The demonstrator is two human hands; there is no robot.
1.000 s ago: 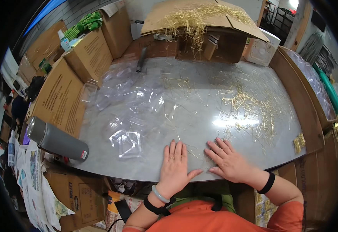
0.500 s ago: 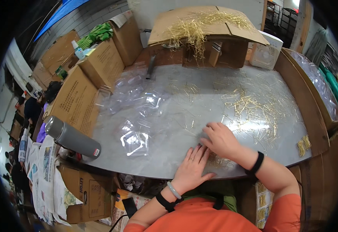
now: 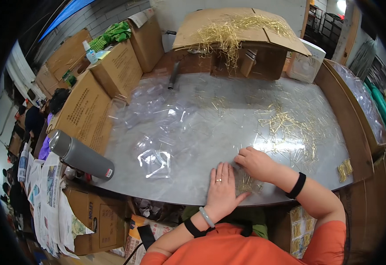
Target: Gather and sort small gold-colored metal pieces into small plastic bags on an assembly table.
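Note:
My left hand [image 3: 222, 187] lies flat on the grey table [image 3: 201, 154] near its front edge, fingers stretched out. Just right of it, my right hand [image 3: 258, 164] is closed, fingers curled down to the table; what they pinch, if anything, is hidden. Below the right hand, beside my left thumb, sits a small group of gold wire hooks [image 3: 249, 184], seemingly in a clear holder. A larger spread of loose gold wire hooks [image 3: 285, 126] covers the table's right half. Clear plastic trays [image 3: 155, 163] lie to the left of my hands.
A grey flask [image 3: 82, 154] leans at the left edge by cardboard boxes [image 3: 84, 115]. At the back, a cardboard box [image 3: 263, 66] carries a heap of gold hooks [image 3: 228, 35]. A white fan [image 3: 307, 62] stands beside it. Gold bundles [image 3: 344, 170] lie far right.
My right hand has moved slightly down and right, away from the left hand, with its fingers more curled. The left hand has turned more upright and shifted a little, uncovering the gold hooks beside it.

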